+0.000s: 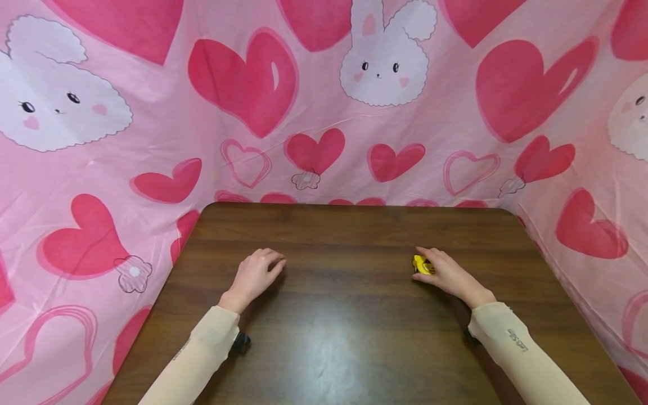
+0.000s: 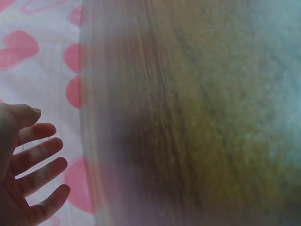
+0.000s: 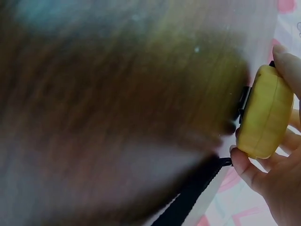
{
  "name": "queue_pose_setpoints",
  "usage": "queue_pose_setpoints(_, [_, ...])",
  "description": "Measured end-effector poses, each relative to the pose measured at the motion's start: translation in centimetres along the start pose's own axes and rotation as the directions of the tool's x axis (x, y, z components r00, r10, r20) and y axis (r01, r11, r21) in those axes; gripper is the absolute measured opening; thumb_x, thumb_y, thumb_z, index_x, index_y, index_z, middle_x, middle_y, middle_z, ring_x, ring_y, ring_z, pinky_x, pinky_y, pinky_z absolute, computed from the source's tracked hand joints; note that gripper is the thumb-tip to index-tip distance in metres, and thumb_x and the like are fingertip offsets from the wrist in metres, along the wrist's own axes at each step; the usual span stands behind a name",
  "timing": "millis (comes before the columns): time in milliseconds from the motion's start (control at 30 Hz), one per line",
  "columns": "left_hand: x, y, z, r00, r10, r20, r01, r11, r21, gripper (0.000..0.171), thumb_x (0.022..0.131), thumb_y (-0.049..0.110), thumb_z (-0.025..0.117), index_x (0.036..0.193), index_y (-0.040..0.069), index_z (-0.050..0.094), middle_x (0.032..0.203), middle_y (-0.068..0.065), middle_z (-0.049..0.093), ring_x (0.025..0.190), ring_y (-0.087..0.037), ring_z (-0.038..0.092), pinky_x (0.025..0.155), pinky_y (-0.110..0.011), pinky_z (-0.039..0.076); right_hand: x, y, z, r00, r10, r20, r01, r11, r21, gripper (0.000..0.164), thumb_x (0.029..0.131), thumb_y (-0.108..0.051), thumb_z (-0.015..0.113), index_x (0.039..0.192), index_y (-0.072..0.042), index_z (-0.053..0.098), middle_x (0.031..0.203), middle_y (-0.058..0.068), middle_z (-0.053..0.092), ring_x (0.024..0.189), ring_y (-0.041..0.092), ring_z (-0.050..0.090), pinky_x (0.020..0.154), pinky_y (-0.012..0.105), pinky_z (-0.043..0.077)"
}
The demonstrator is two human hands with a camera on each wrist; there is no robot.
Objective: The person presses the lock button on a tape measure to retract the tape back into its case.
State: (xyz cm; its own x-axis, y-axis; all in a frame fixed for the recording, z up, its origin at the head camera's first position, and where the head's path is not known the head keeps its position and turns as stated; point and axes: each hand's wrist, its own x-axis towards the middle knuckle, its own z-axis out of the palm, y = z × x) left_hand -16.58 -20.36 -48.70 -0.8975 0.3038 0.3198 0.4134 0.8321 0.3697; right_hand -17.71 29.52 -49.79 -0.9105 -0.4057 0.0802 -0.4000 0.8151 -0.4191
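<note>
A small yellow tape measure (image 1: 421,264) with black parts is in my right hand (image 1: 449,275), over the right side of the table. Seen from the right wrist, the fingers and thumb grip the rounded yellow case (image 3: 265,113) at its ends. A black wrist strap (image 3: 188,200) trails from its lower end, and a black clip (image 3: 244,101) sits on the side facing the table. My left hand (image 1: 255,275) holds nothing over the left side of the table. In the left wrist view its fingers (image 2: 40,157) are spread apart and slightly bent.
The dark brown wooden table (image 1: 334,315) has rounded far corners and reflects light near its front. Pink cloth (image 1: 324,112) printed with hearts and rabbits hangs behind it and along both sides. A black wrist device (image 1: 241,342) shows at the left cuff.
</note>
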Motion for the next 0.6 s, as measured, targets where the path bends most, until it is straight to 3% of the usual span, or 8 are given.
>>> queue_pose_setpoints(333, [0.1,-0.2,-0.3,1.000,0.008,-0.027,-0.006,0.999,0.046,0.024,0.095,0.022,0.077,0.115,0.008,0.079,0.113,-0.011,0.075,0.106,-0.034,0.067,0.088,-0.055,0.056,-0.2,-0.2,-0.2,0.999,0.008,-0.033,-0.009,1.000,-0.027,0.074,0.091,-0.035,0.082,0.144,0.008,0.053,0.130,0.029,0.059,0.119,0.046,0.056,0.104,0.064,0.045])
queue_pose_setpoints(600, [-0.6,-0.3,-0.3,0.999,-0.016,-0.038,0.018,0.998,0.060,0.042,0.098,0.028,0.074,0.134,0.007,0.070,0.135,-0.017,0.068,0.127,-0.038,0.059,0.100,-0.060,0.050,-1.8,-0.6,-0.8,0.994,0.072,-0.078,-0.075,0.997,-0.033,0.068,0.101,-0.039,0.070,0.147,0.006,0.050,0.139,0.031,0.053,0.129,0.049,0.049,0.108,0.068,0.039])
